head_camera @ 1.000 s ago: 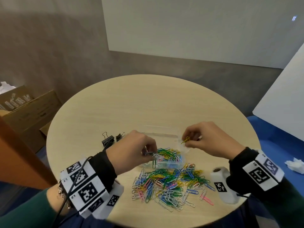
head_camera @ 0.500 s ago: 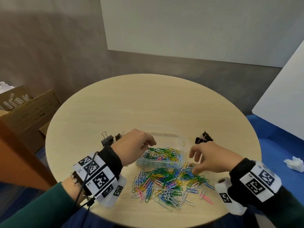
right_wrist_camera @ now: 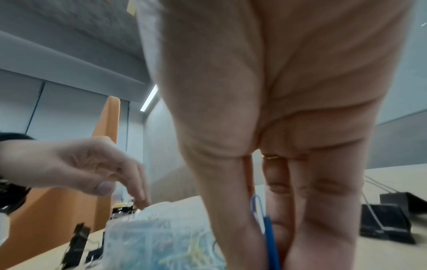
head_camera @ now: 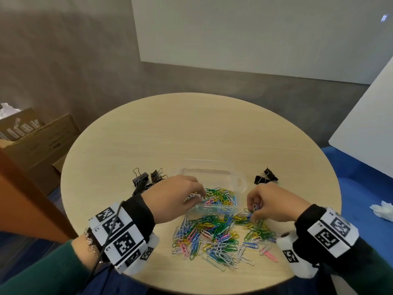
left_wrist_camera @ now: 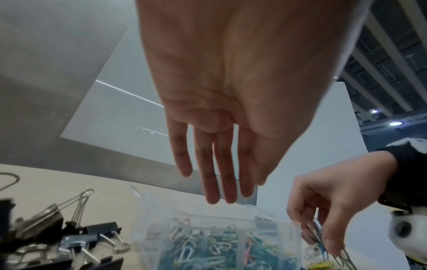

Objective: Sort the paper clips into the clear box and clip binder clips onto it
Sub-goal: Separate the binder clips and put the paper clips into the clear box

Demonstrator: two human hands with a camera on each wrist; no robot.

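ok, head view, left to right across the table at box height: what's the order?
Cardboard box → left group of binder clips → left hand → clear box → right hand → crumpled tissue.

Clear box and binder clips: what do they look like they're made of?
Clear box: looks like thin, glossy transparent plastic; the table and paper clips show through its walls. Binder clips: black bodies, probably painted sheet metal with a dull sheen, and bare silvery wire handles that catch the light. The look alone leaves the coating open.
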